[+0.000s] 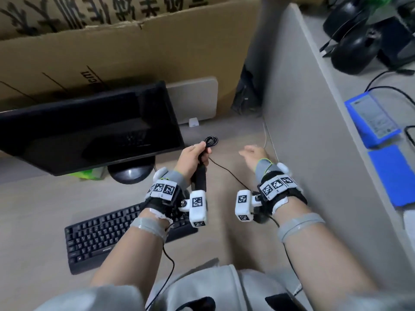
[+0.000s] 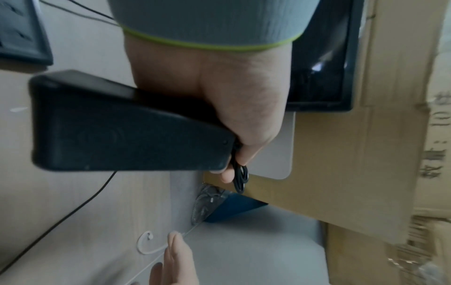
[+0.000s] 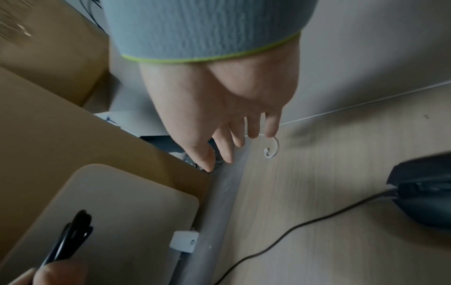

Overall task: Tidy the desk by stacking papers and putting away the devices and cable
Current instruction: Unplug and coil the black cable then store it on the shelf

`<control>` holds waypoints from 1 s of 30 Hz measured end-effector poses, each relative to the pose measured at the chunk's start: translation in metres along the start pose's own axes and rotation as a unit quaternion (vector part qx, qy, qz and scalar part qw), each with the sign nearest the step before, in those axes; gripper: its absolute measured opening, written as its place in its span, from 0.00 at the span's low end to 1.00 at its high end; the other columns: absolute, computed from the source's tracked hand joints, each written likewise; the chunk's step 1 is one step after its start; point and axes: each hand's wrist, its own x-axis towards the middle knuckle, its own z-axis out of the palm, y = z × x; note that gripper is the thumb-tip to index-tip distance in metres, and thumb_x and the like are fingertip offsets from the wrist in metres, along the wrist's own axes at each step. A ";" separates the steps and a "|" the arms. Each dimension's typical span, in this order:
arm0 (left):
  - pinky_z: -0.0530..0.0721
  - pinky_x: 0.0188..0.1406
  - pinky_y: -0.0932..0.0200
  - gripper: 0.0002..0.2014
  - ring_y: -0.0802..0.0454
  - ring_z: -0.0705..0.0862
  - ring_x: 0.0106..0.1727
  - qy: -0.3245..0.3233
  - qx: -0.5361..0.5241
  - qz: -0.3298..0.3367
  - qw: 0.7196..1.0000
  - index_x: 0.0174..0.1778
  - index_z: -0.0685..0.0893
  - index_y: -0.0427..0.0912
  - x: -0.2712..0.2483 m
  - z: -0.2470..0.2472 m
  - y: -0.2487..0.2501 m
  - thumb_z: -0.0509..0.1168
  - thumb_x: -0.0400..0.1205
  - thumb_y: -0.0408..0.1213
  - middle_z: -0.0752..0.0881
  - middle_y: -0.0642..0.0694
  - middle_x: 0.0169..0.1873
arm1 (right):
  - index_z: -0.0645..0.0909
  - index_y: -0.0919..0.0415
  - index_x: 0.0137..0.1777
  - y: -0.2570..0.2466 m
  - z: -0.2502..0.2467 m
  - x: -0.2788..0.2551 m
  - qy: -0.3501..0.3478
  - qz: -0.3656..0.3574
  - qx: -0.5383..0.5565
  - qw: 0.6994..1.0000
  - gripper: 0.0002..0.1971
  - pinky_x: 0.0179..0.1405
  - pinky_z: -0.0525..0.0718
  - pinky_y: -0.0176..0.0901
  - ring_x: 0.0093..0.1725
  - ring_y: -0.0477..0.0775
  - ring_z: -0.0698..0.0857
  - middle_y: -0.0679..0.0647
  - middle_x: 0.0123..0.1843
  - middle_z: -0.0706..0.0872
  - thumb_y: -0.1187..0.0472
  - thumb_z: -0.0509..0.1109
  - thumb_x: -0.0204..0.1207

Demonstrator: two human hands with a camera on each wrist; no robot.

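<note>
Both forearms reach forward; the left hand [image 1: 193,158] is curled tight in a grip, while the right hand [image 1: 253,155] hovers free, fingers [image 3: 253,127] loosely extended.

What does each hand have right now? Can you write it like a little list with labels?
left hand: grips a flat black device together with a coiled black cable
right hand: holds nothing, fingers relaxed, above the desk
nearby: keyboard and monitor on the left side of the desk
behind: cardboard box
</note>
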 end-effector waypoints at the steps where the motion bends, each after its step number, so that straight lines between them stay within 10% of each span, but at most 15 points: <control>1: 0.66 0.20 0.64 0.17 0.56 0.68 0.22 0.000 -0.002 -0.007 1.000 0.37 0.79 0.43 0.012 0.006 -0.001 0.56 0.90 0.44 0.69 0.50 0.24 | 0.81 0.55 0.72 0.004 -0.004 0.015 -0.002 0.004 -0.018 1.000 0.22 0.80 0.66 0.49 0.79 0.59 0.72 0.54 0.81 0.72 0.53 0.70 0.78; 7: 0.67 0.22 0.62 0.16 0.54 0.69 0.25 0.026 0.007 -0.052 0.998 0.40 0.82 0.39 0.063 0.018 -0.003 0.57 0.90 0.41 0.73 0.48 0.27 | 0.75 0.53 0.76 0.019 -0.005 0.074 -0.027 0.036 -0.204 0.978 0.29 0.79 0.66 0.51 0.80 0.58 0.68 0.53 0.80 0.71 0.45 0.65 0.76; 12: 0.70 0.20 0.63 0.16 0.55 0.71 0.23 0.029 -0.005 -0.046 0.998 0.48 0.84 0.33 0.078 0.013 -0.009 0.55 0.90 0.37 0.76 0.45 0.29 | 0.60 0.58 0.84 0.034 0.015 0.080 -0.029 0.048 -0.196 0.979 0.38 0.85 0.54 0.47 0.86 0.54 0.54 0.48 0.88 0.52 0.50 0.68 0.76; 16: 0.69 0.18 0.64 0.16 0.56 0.70 0.21 0.044 -0.014 -0.054 0.997 0.50 0.84 0.31 0.074 0.011 -0.015 0.55 0.90 0.38 0.76 0.44 0.30 | 0.62 0.62 0.84 0.035 0.017 0.074 -0.014 0.062 -0.146 0.987 0.38 0.81 0.58 0.43 0.84 0.54 0.61 0.51 0.86 0.60 0.56 0.72 0.76; 20: 0.69 0.18 0.65 0.16 0.56 0.70 0.21 0.038 -0.019 -0.047 0.998 0.50 0.84 0.32 0.055 0.007 -0.012 0.55 0.90 0.38 0.76 0.47 0.27 | 0.86 0.65 0.63 0.022 0.022 0.049 0.020 0.018 0.108 0.994 0.19 0.55 0.81 0.33 0.56 0.57 0.87 0.59 0.64 0.88 0.68 0.76 0.71; 23: 0.69 0.20 0.66 0.11 0.56 0.70 0.21 0.030 -0.037 -0.039 0.998 0.43 0.78 0.41 0.038 -0.001 -0.003 0.56 0.89 0.37 0.75 0.48 0.25 | 0.87 0.56 0.42 0.002 0.022 0.022 0.049 -0.009 0.222 0.974 0.09 0.42 0.87 0.46 0.33 0.52 0.85 0.57 0.40 0.92 0.67 0.79 0.65; 30: 0.66 0.18 0.68 0.08 0.55 0.68 0.19 -0.008 -0.118 -0.004 0.993 0.45 0.70 0.48 -0.029 -0.028 0.010 0.56 0.89 0.32 0.70 0.49 0.20 | 0.83 0.64 0.51 -0.056 0.024 -0.075 -0.145 -0.154 0.292 0.933 0.08 0.39 0.88 0.35 0.28 0.43 0.87 0.54 0.32 0.88 0.74 0.73 0.76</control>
